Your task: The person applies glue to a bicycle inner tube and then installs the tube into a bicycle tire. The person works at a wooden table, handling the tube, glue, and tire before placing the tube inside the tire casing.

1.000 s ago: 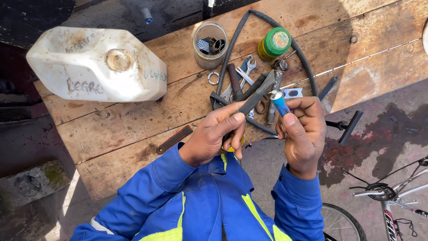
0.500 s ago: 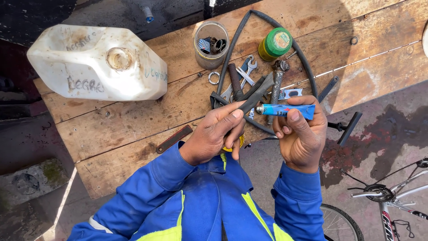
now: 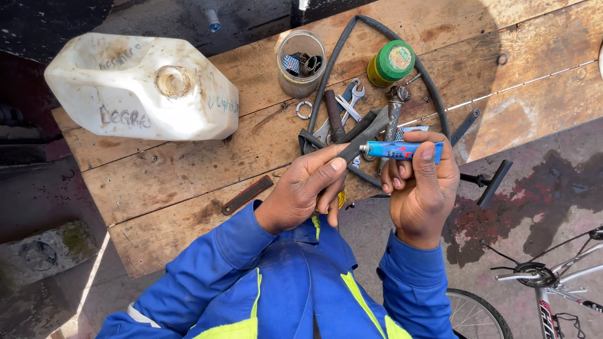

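My right hand [image 3: 422,188] holds a small blue tube [image 3: 402,149] level, its nozzle pointing left. My left hand [image 3: 306,188] pinches a flat dark rubber strip [image 3: 366,131] that slants up to the right, its end close to the tube's nozzle; a bit of yellow shows under this hand. Both hands hover over the front edge of a worn wooden bench [image 3: 188,169]. Blue work sleeves with yellow trim cover my arms.
On the bench lie a white plastic jug [image 3: 141,88] on its side, a clear jar of small parts [image 3: 301,63], a green-lidded tin [image 3: 391,63], a black rubber tube loop [image 3: 339,50], spanners [image 3: 352,100] and a flat metal bar [image 3: 247,195]. A bicycle [image 3: 546,282] stands at lower right.
My right hand has turned the blue tube from upright to level, nozzle toward the strip. The left hand stays put with the rubber strip.
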